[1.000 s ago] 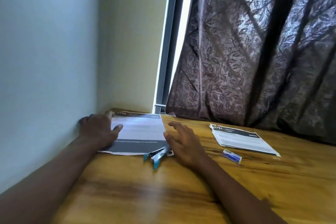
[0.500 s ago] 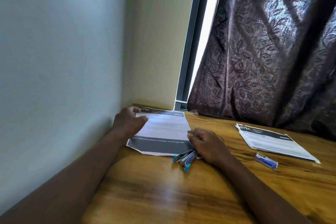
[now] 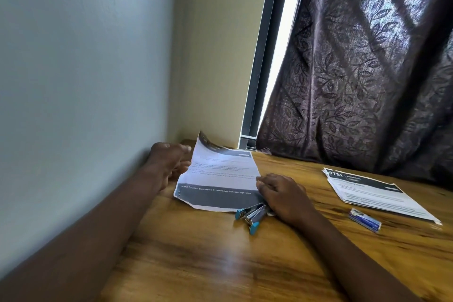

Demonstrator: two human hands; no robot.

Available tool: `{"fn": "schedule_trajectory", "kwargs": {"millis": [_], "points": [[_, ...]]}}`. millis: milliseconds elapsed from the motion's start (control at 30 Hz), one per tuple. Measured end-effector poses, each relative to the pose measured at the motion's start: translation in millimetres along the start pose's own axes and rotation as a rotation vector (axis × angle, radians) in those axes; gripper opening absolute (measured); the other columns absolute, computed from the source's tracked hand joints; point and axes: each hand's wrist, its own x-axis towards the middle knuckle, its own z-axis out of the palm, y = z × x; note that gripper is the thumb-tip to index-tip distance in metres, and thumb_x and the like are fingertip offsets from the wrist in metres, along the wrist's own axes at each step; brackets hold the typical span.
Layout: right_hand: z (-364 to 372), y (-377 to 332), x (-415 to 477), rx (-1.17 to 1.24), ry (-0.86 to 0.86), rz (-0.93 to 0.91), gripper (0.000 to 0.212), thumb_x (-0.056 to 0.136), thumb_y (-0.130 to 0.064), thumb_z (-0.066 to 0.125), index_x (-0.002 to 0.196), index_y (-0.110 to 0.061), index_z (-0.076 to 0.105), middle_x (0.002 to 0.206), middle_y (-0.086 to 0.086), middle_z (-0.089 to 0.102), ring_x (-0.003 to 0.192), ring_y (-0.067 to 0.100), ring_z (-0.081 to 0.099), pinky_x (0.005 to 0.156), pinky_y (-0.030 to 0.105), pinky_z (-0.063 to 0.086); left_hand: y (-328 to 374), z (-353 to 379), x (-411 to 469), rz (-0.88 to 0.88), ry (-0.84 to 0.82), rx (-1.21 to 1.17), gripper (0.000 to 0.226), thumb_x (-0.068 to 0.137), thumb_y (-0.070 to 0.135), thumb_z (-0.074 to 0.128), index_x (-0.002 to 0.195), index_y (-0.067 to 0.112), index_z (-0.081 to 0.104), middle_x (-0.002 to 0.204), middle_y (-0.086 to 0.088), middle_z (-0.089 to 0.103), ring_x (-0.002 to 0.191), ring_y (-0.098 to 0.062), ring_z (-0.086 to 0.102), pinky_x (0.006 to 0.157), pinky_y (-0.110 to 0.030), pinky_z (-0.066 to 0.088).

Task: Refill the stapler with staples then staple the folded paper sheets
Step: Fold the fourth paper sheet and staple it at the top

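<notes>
We are working at the wooden tabletop (image 3: 196,260). Right of centre, a paper stack (image 3: 375,193) is showing "2731". At centre, our printed sheet (image 3: 220,179), reading "Hats (mixed positions in storage), hat storage area", is curling up off the tabletop; our left hand (image 3: 169,164), fingers spread loose, is touching its left edge, and our right hand (image 3: 282,196), fingers curled, is pinning its right edge. Just below lies the opened stapler (image 3: 252,214); the staple box (image 3: 365,219) is sitting untouched, so we judge refilling and stapling both remain.
</notes>
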Motion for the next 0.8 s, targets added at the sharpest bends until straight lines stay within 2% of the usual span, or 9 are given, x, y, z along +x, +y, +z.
{"fn": "schedule_trajectory", "kwargs": {"millis": [100, 167, 233, 300, 500, 600, 667, 700, 800], "points": [[-0.1, 1.2, 0.1, 0.004, -0.005, -0.007, 0.041, 0.103, -0.048, 0.044, 0.136, -0.032, 0.061, 0.146, -0.010, 0.055, 0.136, 0.017, 0.046, 0.112, 0.040, 0.033, -2.0, 0.6, -1.3, 0.043, 0.008, 0.159, 0.017, 0.090, 0.020, 0.073, 0.099, 0.006, 0.068, 0.091, -0.013, 0.076, 0.077, -0.022, 0.076, 0.054, -0.027, 0.048], [1.1, 2.7, 0.6, 0.013, -0.011, -0.002, 0.042, 0.102, -0.049, 0.043, 0.136, -0.033, 0.061, 0.147, -0.010, 0.055, 0.136, 0.017, 0.046, 0.112, 0.042, 0.033, -4.8, -1.7, -1.4, 0.156, 0.037, 0.420, 0.019, 0.085, 0.030, 0.078, 0.092, 0.014, 0.069, 0.084, -0.004, 0.074, 0.075, -0.019, 0.075, 0.062, -0.028, 0.051], [2.0, 3.3, 1.0, 0.010, -0.013, 0.004, 0.042, 0.101, -0.050, 0.044, 0.136, -0.033, 0.061, 0.147, -0.010, 0.055, 0.136, 0.017, 0.046, 0.113, 0.044, 0.034, -8.2, -3.1, -2.2, 0.255, 0.099, 0.674, 0.025, 0.080, 0.033, 0.082, 0.096, 0.020, 0.069, 0.090, 0.003, 0.072, 0.086, -0.019, 0.071, 0.079, -0.030, 0.054], [1.7, 2.8, 0.8, 0.023, -0.009, 0.005, 0.042, 0.101, -0.050, 0.045, 0.135, -0.032, 0.062, 0.145, -0.009, 0.057, 0.134, 0.017, 0.048, 0.112, 0.044, 0.035, -10.5, -2.4, -3.9, 0.318, 0.133, 0.744, 0.027, 0.080, 0.028, 0.081, 0.104, 0.023, 0.070, 0.097, 0.005, 0.070, 0.095, -0.018, 0.064, 0.085, -0.026, 0.048], [-1.3, 6.4, -1.6, 0.349, 0.072, 0.057, 0.051, 0.097, -0.048, 0.058, 0.145, -0.035, 0.047, 0.140, 0.004, 0.060, 0.123, 0.023, 0.059, 0.103, 0.051, 0.048, 4.9, -7.4, -6.9, 0.552, -0.017, 0.412, 0.021, 0.083, 0.019, 0.082, 0.102, 0.026, 0.076, 0.095, 0.006, 0.075, 0.090, -0.011, 0.072, 0.093, -0.035, 0.058], [-6.4, 6.6, -4.1, 0.638, 0.155, 0.095, 0.051, 0.098, -0.034, 0.063, 0.145, -0.032, 0.046, 0.130, 0.004, 0.063, 0.104, 0.020, 0.067, 0.078, 0.047, 0.063, 19.1, -7.4, -15.2, 0.665, -0.071, 0.325, 0.022, 0.084, 0.016, 0.082, 0.102, 0.027, 0.076, 0.089, 0.001, 0.078, 0.085, -0.019, 0.075, 0.089, -0.040, 0.062], [-10.3, 5.7, -6.7, 0.765, 0.199, 0.090, 0.046, 0.098, -0.027, 0.063, 0.143, -0.031, 0.049, 0.121, 0.002, 0.066, 0.094, 0.015, 0.069, 0.063, 0.040, 0.064, 28.4, -4.0, -22.6, 0.751, -0.059, 0.285, 0.024, 0.085, 0.016, 0.082, 0.104, 0.027, 0.075, 0.087, 0.002, 0.079, 0.083, -0.019, 0.076, 0.086, -0.041, 0.062], [-12.4, 4.9, -7.7, 0.820, 0.212, 0.085, 0.044, 0.099, -0.025, 0.063, 0.140, -0.033, 0.051, 0.118, 0.000, 0.067, 0.091, 0.015, 0.069, 0.062, 0.039, 0.063, 32.9, -1.4, -26.8, 0.801, -0.048, 0.280, 0.024, 0.086, 0.016, 0.081, 0.105, 0.027, 0.075, 0.088, 0.004, 0.079, 0.082, -0.016, 0.075, 0.085, -0.040, 0.062], [-19.2, 5.3, -3.8, 0.937, 0.252, 0.041, 0.039, 0.097, -0.021, 0.065, 0.132, -0.036, 0.056, 0.113, -0.001, 0.071, 0.102, 0.019, 0.070, 0.082, 0.043, 0.061, 40.3, 6.0, -37.7, 0.941, -0.003, 0.266, 0.024, 0.088, 0.019, 0.079, 0.111, 0.026, 0.072, 0.095, 0.011, 0.078, 0.083, -0.008, 0.074, 0.077, -0.035, 0.061]]}}
